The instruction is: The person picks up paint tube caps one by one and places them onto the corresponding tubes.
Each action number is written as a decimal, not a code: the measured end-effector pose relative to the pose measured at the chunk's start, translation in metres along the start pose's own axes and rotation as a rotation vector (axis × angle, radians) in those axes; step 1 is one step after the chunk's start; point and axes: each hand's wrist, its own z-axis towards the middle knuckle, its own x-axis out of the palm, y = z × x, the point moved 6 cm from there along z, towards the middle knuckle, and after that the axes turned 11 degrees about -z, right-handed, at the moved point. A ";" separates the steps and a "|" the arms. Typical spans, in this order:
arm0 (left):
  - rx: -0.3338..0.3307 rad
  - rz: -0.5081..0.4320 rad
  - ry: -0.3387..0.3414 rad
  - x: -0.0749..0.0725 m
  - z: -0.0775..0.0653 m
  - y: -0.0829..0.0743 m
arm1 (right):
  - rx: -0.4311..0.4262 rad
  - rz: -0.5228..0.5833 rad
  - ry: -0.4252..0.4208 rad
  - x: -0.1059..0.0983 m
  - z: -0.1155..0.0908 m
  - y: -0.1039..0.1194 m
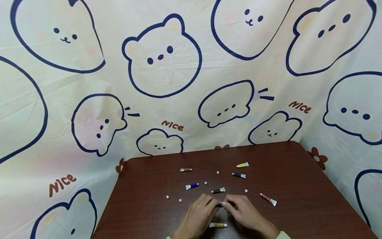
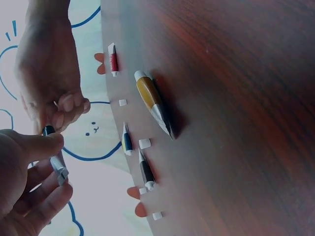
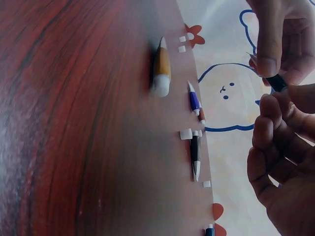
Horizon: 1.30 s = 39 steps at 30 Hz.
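Between the thumb and fingers of my left hand is a small dark paint tube. Its crimped silver end points down past the fingers in the left wrist view. My right hand meets it from the other side, thumb and finger pinching the tube's other end. The fingertips cover that end, so any cap there is hidden. In the right wrist view the tube's black body shows between both hands. An ochre paint tube lies on the table close below the hands, between the wrists.
Beyond the hands on the brown table lie a black tube, purple tube, reddish-brown tube, navy tube and yellow tube. A red tube lies right. Several small white pieces are scattered about.
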 end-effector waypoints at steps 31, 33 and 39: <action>-0.065 0.054 -0.014 0.005 -0.026 0.013 | 0.075 -0.219 -0.081 0.002 0.002 -0.011; -0.072 0.062 -0.011 0.005 -0.028 0.015 | 0.060 -0.265 -0.102 -0.002 0.004 -0.013; -0.089 0.078 0.011 0.006 -0.033 0.019 | 0.088 -0.311 -0.097 -0.015 0.012 -0.021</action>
